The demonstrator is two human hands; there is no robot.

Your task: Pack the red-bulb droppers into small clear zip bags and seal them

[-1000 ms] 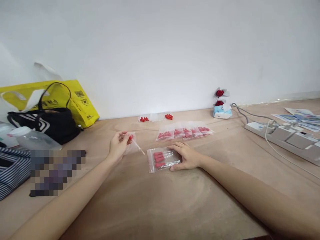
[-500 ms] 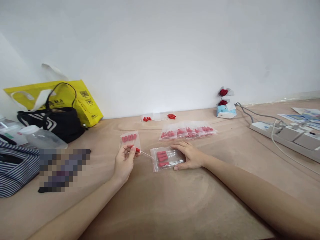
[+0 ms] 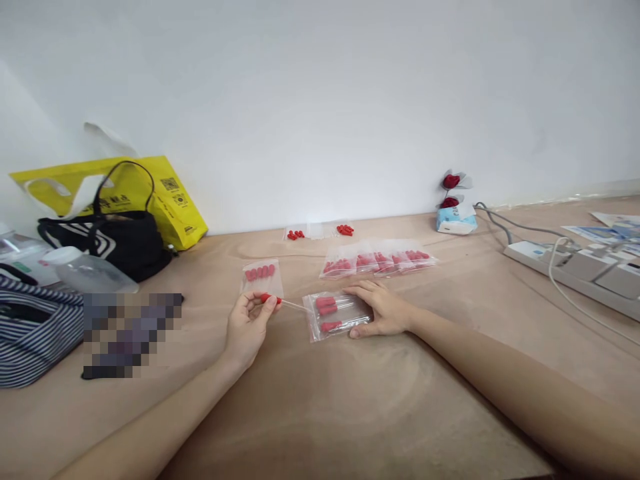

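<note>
Red-bulbed clear dropper [image 3: 274, 301], yellow bag [image 3: 173, 198], black handbag [image 3: 117, 245], navy-and-white striped pouch [image 3: 35, 337]

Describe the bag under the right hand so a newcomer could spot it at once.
On the tan table, in front of the row of small bags holding red pieces, the right hand presses on a clear zip bag. It lies alone and holds glass droppers with red bulbs; the left hand holds one dropper at its opening.

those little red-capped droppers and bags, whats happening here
A person sits at a wooden table. The left hand pinches a red-capped dropper, its clear tip pointing at the mouth of a clear zip bag. The right hand lies flat on that bag, which already shows several droppers inside. A small bag of red caps lies just beyond the left hand, and a row of filled bags lies farther back.
</note>
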